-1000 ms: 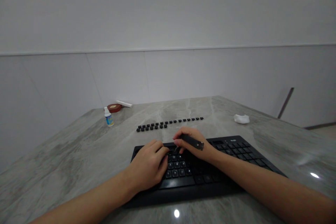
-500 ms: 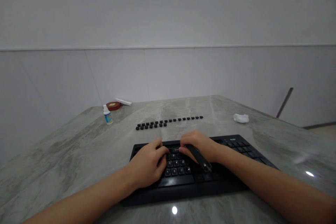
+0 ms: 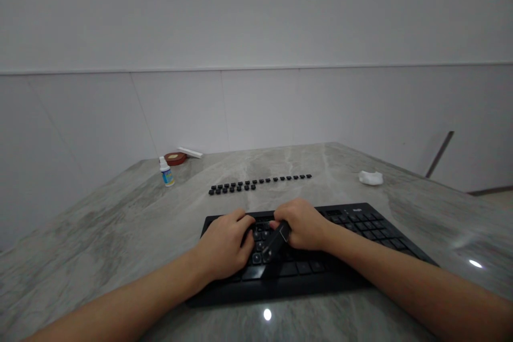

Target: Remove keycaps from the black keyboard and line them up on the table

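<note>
Across the keyboard (image 3: 304,284) on my feed, I saw the right hand (image 3: 304,224) closed around a dark tool (image 3: 276,243); the left hand (image 3: 224,243) curled over the keys (image 3: 256,259), pinching what I couldn't tell. Little room separated them. The tool's free end pointed near-left; the keyboard's long axis ran sideways. Past its far edge, tabletop (image 3: 340,187) stretched to 2 rows of keycaps (image 3: 239,188).

black on the keyboard (image 3: 300,280), keycaps (image 3: 247,187) and tool (image 3: 276,241), grey with marbled veins on the table (image 3: 132,224), white with blue and some yellow on the bottle (image 3: 166,174).
</note>
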{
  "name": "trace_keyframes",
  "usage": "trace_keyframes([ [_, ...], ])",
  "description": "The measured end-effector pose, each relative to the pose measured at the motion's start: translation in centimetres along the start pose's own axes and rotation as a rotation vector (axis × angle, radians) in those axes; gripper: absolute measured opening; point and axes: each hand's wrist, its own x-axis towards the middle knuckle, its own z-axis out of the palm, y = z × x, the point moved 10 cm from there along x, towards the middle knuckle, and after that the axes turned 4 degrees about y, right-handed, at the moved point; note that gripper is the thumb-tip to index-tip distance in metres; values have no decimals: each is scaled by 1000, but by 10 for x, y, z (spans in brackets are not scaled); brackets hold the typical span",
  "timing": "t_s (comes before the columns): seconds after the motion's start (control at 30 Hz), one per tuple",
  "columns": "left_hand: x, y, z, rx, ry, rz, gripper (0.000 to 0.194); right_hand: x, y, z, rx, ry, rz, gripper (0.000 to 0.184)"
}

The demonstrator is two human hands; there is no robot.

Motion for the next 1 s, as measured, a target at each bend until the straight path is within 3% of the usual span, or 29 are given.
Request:
trace_keyframes([
  [0.17,-1,6,-1,-11,15,74,24,2,19,6,96,-55,277,19],
  [0.3,-1,9,-3,-31,40,112,22,4,26,4,139,-43,366,23],
  [0.37,-1,11,-5,-40,58,131,21,4,26,4,154,-44,335,21],
  [0.57,-3,20,-9,-103,67,221,30,2,7,0,133,4,35,18],
  [0.83,-4,23,-9,-118,52,274,43,0,6,1,69,10,48,8],
  [1.0,-4,24,-7,-92,44,278,40,-1,-2,1,81,5,-77,11],
])
